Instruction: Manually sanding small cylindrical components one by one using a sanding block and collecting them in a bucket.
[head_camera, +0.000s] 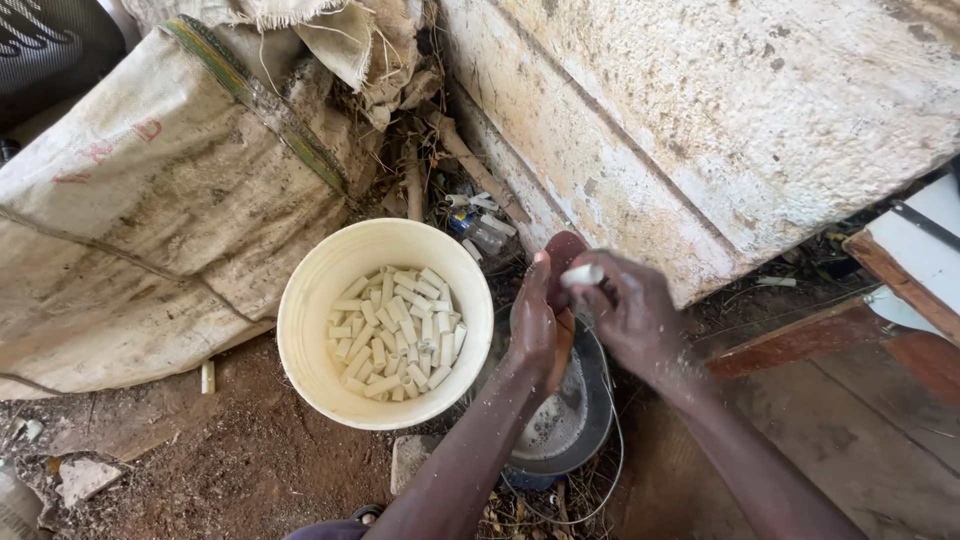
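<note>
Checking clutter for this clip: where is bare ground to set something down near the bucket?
Bare dirt lies left of and below the white bucket, beside the sack. Crowded: the corner above the bucket, full of litter, and around the metal basin under both hands.

Both forearms bare, no sleeves; left hand (540, 325), right hand (632, 312) ungloved.

Bare dirt floor (250, 460), reddish-brown, littered with dry stalks, stones and scraps. Rough whitewashed wall (720, 120) upper right, stained and chipped, slanting down to the ground. Large dirty woven sack (150, 200) fills the left, frayed cloth (340, 40) bunched above it. Worn wooden planks (850, 400) lower right. Soft daylight, no hard shadows.
</note>
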